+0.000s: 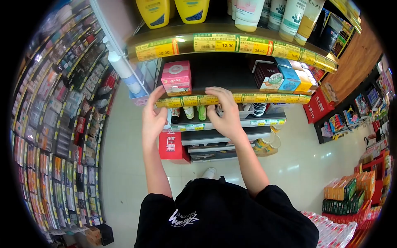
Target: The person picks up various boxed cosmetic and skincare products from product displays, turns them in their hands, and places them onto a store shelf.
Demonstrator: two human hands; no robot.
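Observation:
On the middle shelf, at its left end, stands a pink box (176, 77). My left hand (154, 115) is raised at the shelf's left corner, fingers apart and fingertips close to the box's lower left side; whether they touch it I cannot tell. Nothing shows in that hand. Right of the box, my right hand (224, 111) is at the front edge of the shelf, thumb and fingers apart, with nothing in it. Yellow price labels (188, 101) run along the edge between the hands. Dark, blue and yellow boxes (288, 78) stand at the shelf's right end.
Yellow bottles (192, 10) and tubes stand on the shelf above. Lower shelves hold small tubes and jars. A red box (170, 145) is at the lower left. Packed racks (53, 111) line the left side. More goods (349, 194) are stacked at the right.

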